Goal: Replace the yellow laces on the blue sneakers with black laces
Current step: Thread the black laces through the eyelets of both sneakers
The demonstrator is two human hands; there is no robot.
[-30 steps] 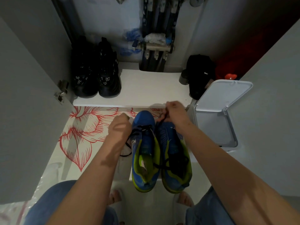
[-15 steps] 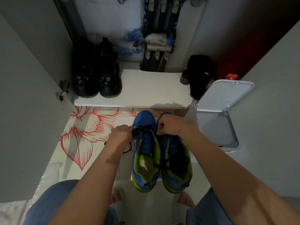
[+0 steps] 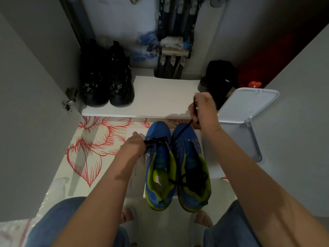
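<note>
In the head view, the right hand (image 3: 203, 108) has swung up and away from the pair of blue sneakers with lime-green lining (image 3: 176, 163); half a second ago it sat low on the toe of the right sneaker (image 3: 191, 164), and now it is raised beyond that toe, over the front edge of the white shelf (image 3: 160, 97) behind the pair. Its grip is pinched together on a black lace (image 3: 186, 128), which runs taut from the fingers down to the front of the shoes. The left hand (image 3: 132, 147) has barely moved: it rests against the outer side of the left sneaker (image 3: 158, 161), fingers closed on the other black lace end (image 3: 156, 140) at the front eyelets. That pull likely means slack is being drawn through the lowest eyelets, so the lacing of the left sneaker looks to be in its early rows. A loose tangle of black lace (image 3: 191, 179) lies in the opening of the right sneaker. No yellow lace shows anywhere. The sneakers stand side by side, touching, on the red flower-patterned surface (image 3: 92, 145) just in front of the shelf, between the person's forearms.
</note>
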